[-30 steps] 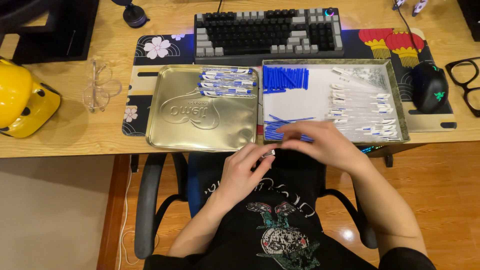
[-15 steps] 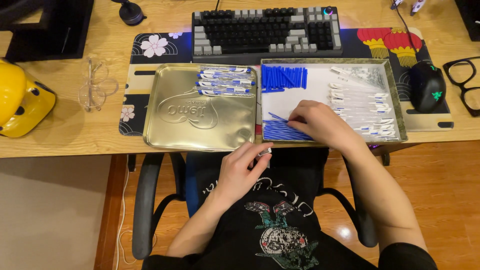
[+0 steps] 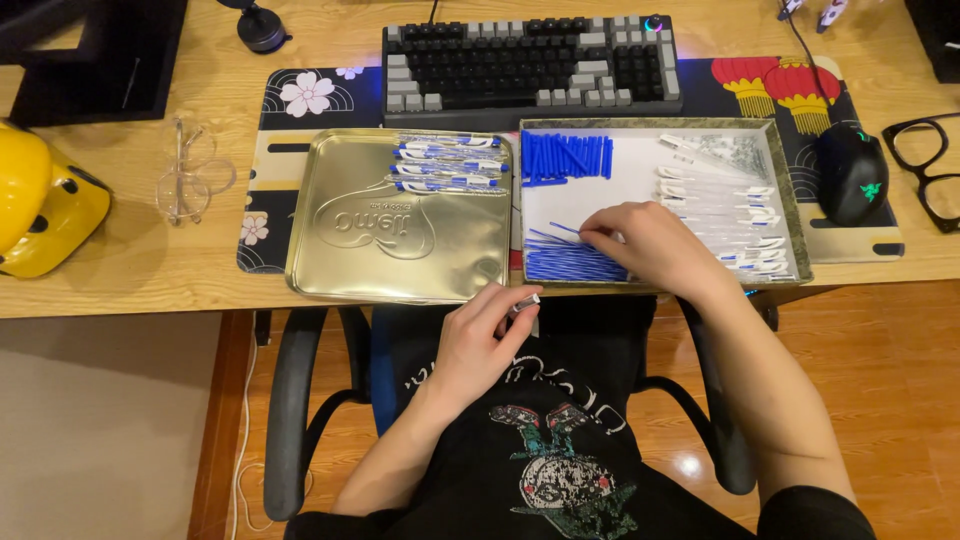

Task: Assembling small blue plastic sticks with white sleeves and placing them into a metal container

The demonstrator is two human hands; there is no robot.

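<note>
My left hand [image 3: 483, 341] hovers below the desk edge, pinching a small clear pen barrel [image 3: 527, 301] with a white tip. My right hand [image 3: 645, 243] reaches into the shallow tray [image 3: 785, 190], fingertips pinching one thin blue refill [image 3: 566, 229] above the pile of blue refills [image 3: 570, 262] in the tray's near left corner. Blue pen caps [image 3: 566, 157] lie at the tray's far left, clear pen barrels [image 3: 722, 210] along its right side. Assembled pens [image 3: 448, 165] rest on the far part of the gold tin lid [image 3: 400, 225].
A keyboard [image 3: 530, 65] sits behind the tray and lid on a patterned desk mat [image 3: 300, 100]. A black mouse [image 3: 851, 173] and black glasses [image 3: 925, 160] lie right. Clear glasses [image 3: 190, 170] and a yellow helmet [image 3: 40, 200] lie left. An office chair [image 3: 290, 400] is below.
My right hand moved from the desk edge forward into the tray, onto the blue refill pile, and picked up a refill. The left hand stayed holding the barrel.
</note>
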